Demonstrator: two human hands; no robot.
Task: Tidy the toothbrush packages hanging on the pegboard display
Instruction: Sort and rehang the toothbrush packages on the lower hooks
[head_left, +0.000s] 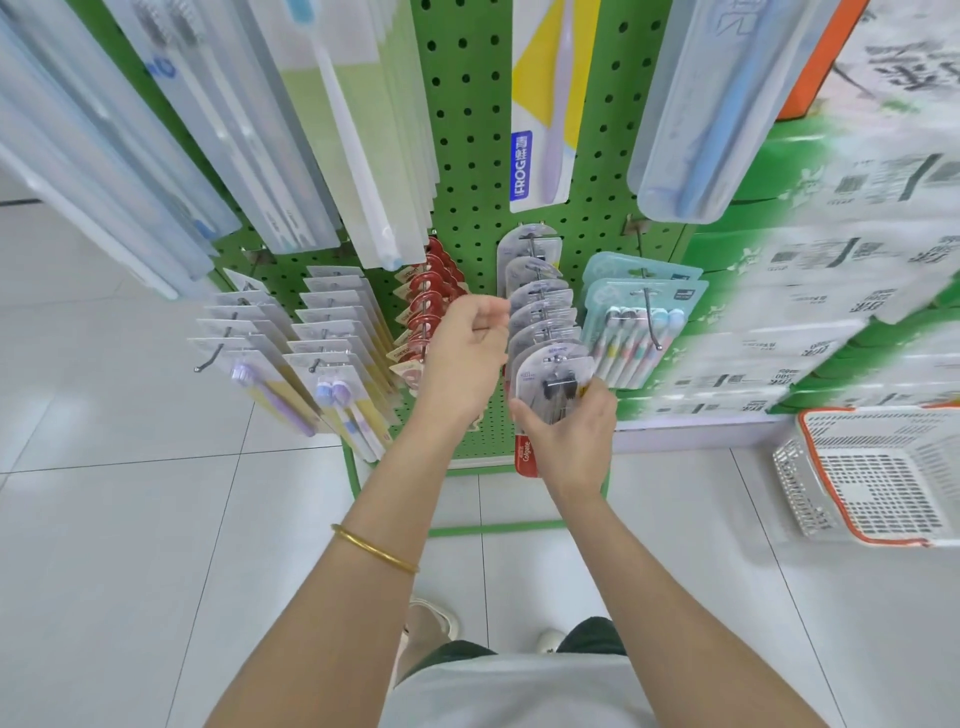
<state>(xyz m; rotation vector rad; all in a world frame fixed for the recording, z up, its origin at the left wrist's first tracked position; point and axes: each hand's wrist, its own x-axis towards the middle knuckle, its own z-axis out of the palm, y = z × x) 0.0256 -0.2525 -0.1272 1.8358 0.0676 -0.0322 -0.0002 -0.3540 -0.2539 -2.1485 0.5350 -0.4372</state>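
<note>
Head: FROG pack (540, 130) above Colgate pack (525, 457)

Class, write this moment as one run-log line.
site: pegboard | left hand: fingers curled beside grey packs, contact unclear | right hand: holds front pack | state: row not yet tidy

Worn on the head, looking forward and steeply down along the green pegboard (470, 130) to the tiled floor (130, 493). Close in, just before its lower rows. Wide-angle, smeared at the right edge.
</note>
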